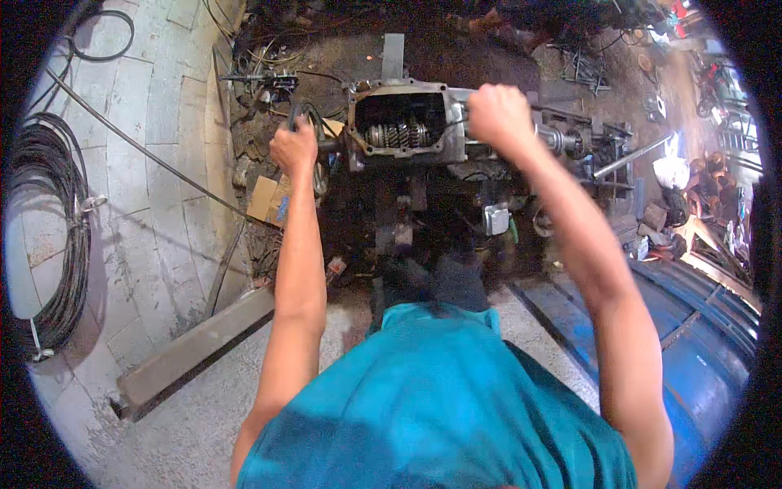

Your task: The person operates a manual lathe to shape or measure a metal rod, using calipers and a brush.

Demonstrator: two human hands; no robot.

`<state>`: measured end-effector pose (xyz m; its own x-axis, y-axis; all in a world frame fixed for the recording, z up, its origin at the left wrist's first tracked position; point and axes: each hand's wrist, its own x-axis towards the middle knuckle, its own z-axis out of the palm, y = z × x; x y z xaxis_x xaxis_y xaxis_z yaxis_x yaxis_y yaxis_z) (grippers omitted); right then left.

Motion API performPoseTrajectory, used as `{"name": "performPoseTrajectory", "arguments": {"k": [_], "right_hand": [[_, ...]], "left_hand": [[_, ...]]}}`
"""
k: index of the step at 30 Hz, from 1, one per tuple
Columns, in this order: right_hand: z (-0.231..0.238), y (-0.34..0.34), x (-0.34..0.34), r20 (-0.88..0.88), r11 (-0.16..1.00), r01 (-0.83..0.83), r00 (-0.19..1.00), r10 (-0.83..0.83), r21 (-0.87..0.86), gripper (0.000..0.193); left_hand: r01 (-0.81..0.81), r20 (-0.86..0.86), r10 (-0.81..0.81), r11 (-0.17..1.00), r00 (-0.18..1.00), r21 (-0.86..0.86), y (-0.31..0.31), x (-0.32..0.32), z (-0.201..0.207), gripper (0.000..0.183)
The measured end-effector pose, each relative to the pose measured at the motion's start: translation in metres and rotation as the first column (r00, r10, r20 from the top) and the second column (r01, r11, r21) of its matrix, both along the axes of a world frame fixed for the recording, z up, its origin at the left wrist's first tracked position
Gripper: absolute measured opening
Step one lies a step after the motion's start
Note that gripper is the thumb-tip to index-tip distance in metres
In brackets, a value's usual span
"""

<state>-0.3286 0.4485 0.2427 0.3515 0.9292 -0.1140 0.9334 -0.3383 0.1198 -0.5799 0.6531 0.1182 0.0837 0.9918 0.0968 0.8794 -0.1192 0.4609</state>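
Note:
A metal gearbox housing [356,140] lies across the space in front of me, its top opening facing up. Inside it a row of toothed gears [399,134] on a shaft shows; the rest of the cavity is dark. My left hand [295,149] is closed at the housing's left end, beside a dark ring-shaped part [306,112]. What its fingers grip is too small to make out. Over the housing's right end my right hand [498,116] forms a fist, slightly blurred. A thin dark line runs from it toward the opening, and whatever it holds is hidden.
A shaft assembly [562,142] extends right from the housing. A cardboard piece [262,198] lies left below. Coiled black cable [61,236] hangs on the pale tiled wall at left. A metal beam [195,350] lies near my left arm; a blue drum [692,334] sits at right.

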Motion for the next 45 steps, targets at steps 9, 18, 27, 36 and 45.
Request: {"name": "performPoseTrajectory", "arguments": {"k": [9,18,27,36,45], "right_hand": [[-0.001,0.013,0.011,-0.027,0.999,0.013,1.000,-0.014,-0.045,0.014],[0.002,0.008,0.015,-0.049,0.986,0.105,0.992,-0.113,-0.129,0.017],[0.003,-0.009,-0.002,0.035,0.999,0.023,0.999,-0.022,-0.033,0.014],[0.002,0.001,0.006,-0.029,0.996,0.054,0.998,-0.056,-0.067,0.014],[-0.009,0.053,0.019,0.019,0.982,-0.175,0.984,0.176,-0.074,0.011]], "left_hand": [[0.034,0.008,-0.033,0.993,0.999,-0.110,0.003,0.010,0.010,0.052],[0.024,-0.043,-0.038,0.960,0.998,-0.280,0.043,0.013,-0.017,0.054],[0.024,0.051,-0.018,0.994,0.999,-0.108,0.009,0.003,-0.005,0.047],[0.023,0.088,-0.015,0.995,0.996,-0.093,0.006,0.004,-0.001,0.044],[-0.029,0.008,0.031,0.987,0.999,-0.156,0.007,0.016,0.005,0.046]]}}
